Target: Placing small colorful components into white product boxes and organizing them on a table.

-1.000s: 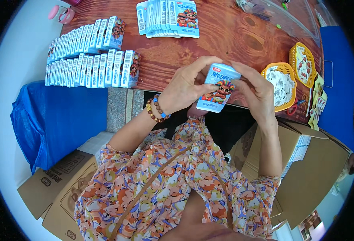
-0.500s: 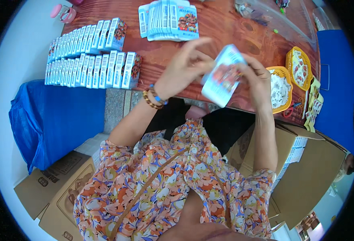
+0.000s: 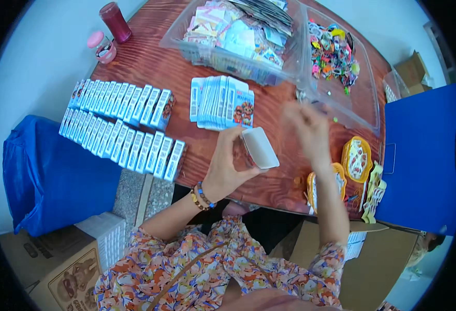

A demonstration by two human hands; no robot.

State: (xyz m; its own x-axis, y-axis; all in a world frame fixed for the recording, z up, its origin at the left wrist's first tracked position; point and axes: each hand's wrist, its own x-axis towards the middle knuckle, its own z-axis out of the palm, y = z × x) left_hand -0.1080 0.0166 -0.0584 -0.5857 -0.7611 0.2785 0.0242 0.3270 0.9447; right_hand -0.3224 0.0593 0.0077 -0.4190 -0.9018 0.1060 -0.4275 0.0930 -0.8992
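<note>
A left hand [image 3: 222,168], beaded bracelets at its wrist, grips a small printed carton [image 3: 261,147] between thumb and fingers above the tabletop [image 3: 277,186], a white surface, apparently the carton's inside, facing the camera. The right hand [image 3: 308,129], blurred, hangs well apart to the right with fingers seemingly curled; whether it holds anything cannot be told. The carton's walls look thin: too hard a pinch might buckle them, too loose a one might let it slip.

Just beyond the left hand lies a fan of flat light-blue cartons [image 3: 220,103], which a brush of the knuckles could scatter. To the left, a front row of upright boxes [image 3: 124,145] stands before a rear row of upright boxes [image 3: 119,103]; the front row's near end sits close to the table's edge, where a swinging left forearm could topple it.

At right, the right forearm crosses the view of a front yellow basket [image 3: 311,191], which a low elbow might jolt, beside a rear yellow basket [image 3: 359,180]. Farther back, a clear plastic bin [image 3: 222,60] carries flat packets, next to colourful trinkets [image 3: 334,54].
</note>
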